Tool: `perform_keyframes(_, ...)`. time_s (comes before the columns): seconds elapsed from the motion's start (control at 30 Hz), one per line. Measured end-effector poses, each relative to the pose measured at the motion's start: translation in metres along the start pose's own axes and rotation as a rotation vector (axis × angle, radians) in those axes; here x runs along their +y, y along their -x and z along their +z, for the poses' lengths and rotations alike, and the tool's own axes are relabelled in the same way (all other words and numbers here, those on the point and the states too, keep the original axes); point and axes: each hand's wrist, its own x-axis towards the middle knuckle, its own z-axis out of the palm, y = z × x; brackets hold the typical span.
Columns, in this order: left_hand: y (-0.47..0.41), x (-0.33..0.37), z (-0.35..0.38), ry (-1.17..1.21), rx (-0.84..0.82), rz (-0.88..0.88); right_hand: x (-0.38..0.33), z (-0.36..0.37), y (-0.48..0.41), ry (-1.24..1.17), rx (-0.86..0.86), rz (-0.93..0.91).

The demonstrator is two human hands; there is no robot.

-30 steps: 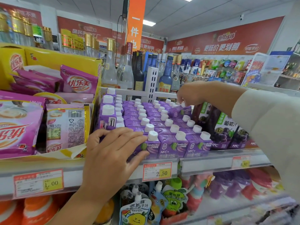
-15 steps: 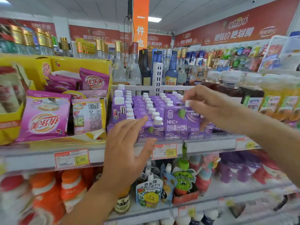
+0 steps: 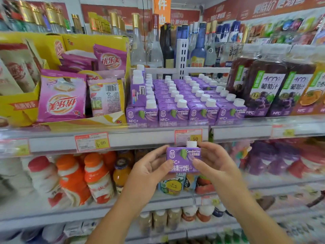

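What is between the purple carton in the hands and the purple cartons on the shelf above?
Head view: only the shelf rail and its price tag, which the cap of the held carton overlaps.

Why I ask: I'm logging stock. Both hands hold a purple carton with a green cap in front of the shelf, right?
No: the cap is white, not green, as the head view shows. The left hand and right hand do hold the purple carton in front of the shelf.
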Motion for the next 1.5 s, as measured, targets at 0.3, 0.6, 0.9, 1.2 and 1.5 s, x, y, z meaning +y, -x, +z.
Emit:
perform_keyframes(0.3,0.007,-0.009,0.0,0.173,0.051,-0.058,0.027,0.017,0.014,0.143,0.071,-0.113)
perform_keyframes(0.6,0.01,-0.005,0.001,0.03,-0.019,-0.078,0.023,0.023,0.027,0.089,-0.058,-0.072)
perform_keyframes(0.9,0.018,-0.004,-0.004,0.048,-0.137,-0.131,0.018,0.018,0.03,0.094,-0.002,0.015)
perform_keyframes(1.2,0.018,-0.008,-0.007,0.111,-0.118,-0.119,0.03,0.006,0.026,0.093,0.121,0.058)
perform_keyframes(1.5,0.018,-0.009,0.0,0.156,-0.044,-0.123,0.041,0.015,0.029,0.261,0.0,-0.009)
